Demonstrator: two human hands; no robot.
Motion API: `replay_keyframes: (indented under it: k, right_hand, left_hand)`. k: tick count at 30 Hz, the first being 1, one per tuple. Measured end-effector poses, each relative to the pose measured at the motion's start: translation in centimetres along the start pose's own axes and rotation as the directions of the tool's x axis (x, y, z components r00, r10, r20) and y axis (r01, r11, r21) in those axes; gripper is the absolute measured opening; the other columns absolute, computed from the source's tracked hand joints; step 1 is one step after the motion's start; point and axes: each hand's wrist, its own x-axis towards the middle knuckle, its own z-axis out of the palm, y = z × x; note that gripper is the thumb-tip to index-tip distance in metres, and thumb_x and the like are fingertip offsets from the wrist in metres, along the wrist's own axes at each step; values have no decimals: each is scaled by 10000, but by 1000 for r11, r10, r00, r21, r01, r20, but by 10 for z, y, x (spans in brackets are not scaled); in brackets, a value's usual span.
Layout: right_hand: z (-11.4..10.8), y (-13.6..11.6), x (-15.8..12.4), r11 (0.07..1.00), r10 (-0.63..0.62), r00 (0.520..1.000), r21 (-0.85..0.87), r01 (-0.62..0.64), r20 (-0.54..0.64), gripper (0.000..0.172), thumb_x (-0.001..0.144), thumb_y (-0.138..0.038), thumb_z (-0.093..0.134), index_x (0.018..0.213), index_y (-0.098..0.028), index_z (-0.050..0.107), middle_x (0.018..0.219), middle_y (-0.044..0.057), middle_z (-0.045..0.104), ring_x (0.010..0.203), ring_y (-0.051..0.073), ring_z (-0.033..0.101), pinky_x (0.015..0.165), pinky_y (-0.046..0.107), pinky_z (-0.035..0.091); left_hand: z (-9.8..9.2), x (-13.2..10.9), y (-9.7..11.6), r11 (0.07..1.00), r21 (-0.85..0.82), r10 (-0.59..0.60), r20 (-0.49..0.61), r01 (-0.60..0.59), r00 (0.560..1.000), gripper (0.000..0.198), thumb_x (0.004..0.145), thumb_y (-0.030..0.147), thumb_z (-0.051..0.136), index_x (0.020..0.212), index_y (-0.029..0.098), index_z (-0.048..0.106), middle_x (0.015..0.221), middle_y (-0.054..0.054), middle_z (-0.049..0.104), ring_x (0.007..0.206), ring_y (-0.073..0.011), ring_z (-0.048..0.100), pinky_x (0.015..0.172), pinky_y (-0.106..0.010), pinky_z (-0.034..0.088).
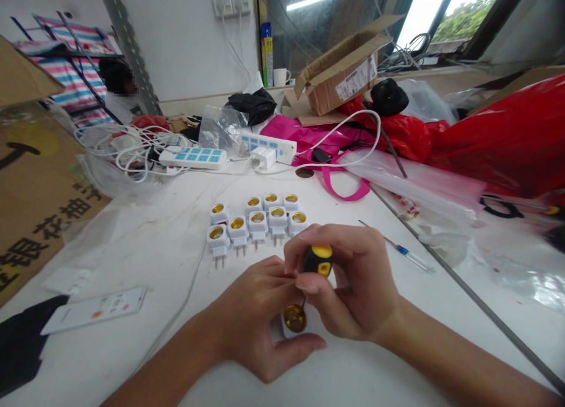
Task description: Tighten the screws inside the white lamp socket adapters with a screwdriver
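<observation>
My left hand [256, 313] is wrapped round a white plug-in bulb socket [295, 318] with a brass-coloured threaded inside, its open end facing up on the white table. In my right hand [353, 283] is a short black-and-yellow screwdriver [318, 261], gripped by the handle. Its thin shaft points down into the socket; the tip inside cannot be made out. Just beyond my hands stand several more bulb sockets [257, 218] in loose rows, plug prongs towards me on the nearer ones.
A blue-tipped screwdriver [402, 250] lies to the right. Power strips [194, 158] and tangled white cables sit at the back. A cardboard box [39, 189] and a white packet [95, 310] are at left. Plastic bags [498, 142] crowd the right. A person [121, 92] is in the background.
</observation>
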Motion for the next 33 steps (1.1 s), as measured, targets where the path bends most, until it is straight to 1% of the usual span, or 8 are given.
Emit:
replay_keyframes:
  k: [4,7,11,18,21,25,29,33]
  right_hand:
    - [2,4,1,997,-65,997,41,67,-46,453,986,-122,759,1400,-263,641,1022,64,752,771,213,690,616,378,594]
    - [5,6,4,994,-102,986,17,105,-128,422,959,-101,771,1351,-246,712,1100,104,750,889,257,687,630,405,589]
    - [9,3,7,999,-53,975,0,54,-216,315,987,-175,798,1284,-275,766,1015,91,772,887,279,702,655,441,601]
    - [9,-4,3,989,83,987,131,-65,-140,271,1115,-235,664,1377,-248,730,1175,88,828,916,227,804,820,445,716]
    - [9,-2,1,986,91,989,147,-73,-120,282,1138,-231,624,1410,-209,696,1206,98,821,818,170,778,773,376,699]
    - [15,8,2,998,20,988,55,-12,-151,263,1110,-265,689,1368,-227,721,1173,104,813,966,210,788,779,364,670]
    - [25,17,11,991,-129,961,-74,114,-244,326,957,-340,907,1235,-243,766,1097,80,778,1007,228,717,728,340,603]
    - [33,15,20,991,-35,967,-133,2,-251,238,988,-343,863,1185,-235,783,1017,43,743,887,185,676,727,331,581]
  left_hand:
    - [0,-2,-1,999,38,-3,-8,4,1000,285,958,306,753,1211,217,658,1021,-82,818,944,-302,773,880,-445,623]
    - [-1,-2,-3,999,21,-26,19,25,999,300,969,293,733,1240,213,633,1062,-98,810,980,-309,774,897,-451,634]
    - [-3,-1,-6,998,4,-57,47,57,997,265,974,277,717,1220,229,630,1110,-95,810,1057,-316,779,973,-467,629]
    - [-7,-2,-11,994,30,-103,51,101,993,176,1003,311,722,1136,229,640,1060,-83,788,1023,-299,762,965,-463,613]
    - [-8,-1,-12,994,45,-103,42,102,994,136,1014,310,721,1043,220,623,1005,-73,765,966,-277,739,926,-436,604]
    - [-6,-2,-16,992,47,-119,52,116,992,118,1024,288,674,1085,191,645,994,-76,738,885,-250,696,885,-430,581]
    - [-5,-2,-21,983,2,-183,41,183,982,114,982,258,646,1069,184,647,930,-58,719,768,-213,629,764,-392,533]
    - [-5,1,-20,950,-96,-293,52,297,955,100,942,284,668,974,194,637,884,-47,720,762,-207,628,718,-369,487]
